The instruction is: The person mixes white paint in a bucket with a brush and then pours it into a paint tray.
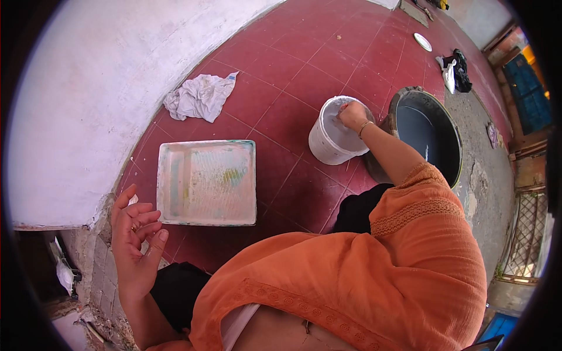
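My left hand is raised at the lower left, beside a paint-stained white roller tray, with its fingers loosely curled apart and nothing in them. My right hand reaches inside the rim of a white plastic bucket holding pale liquid. Its fingers are curled, and whatever they grip is hidden. Just right of the bucket stands a large dark round tub with grey liquid in it.
A crumpled white cloth lies by the white wall on the red tiled floor. Farther back are a white oval object and a black and white heap. A rough concrete strip runs along the right.
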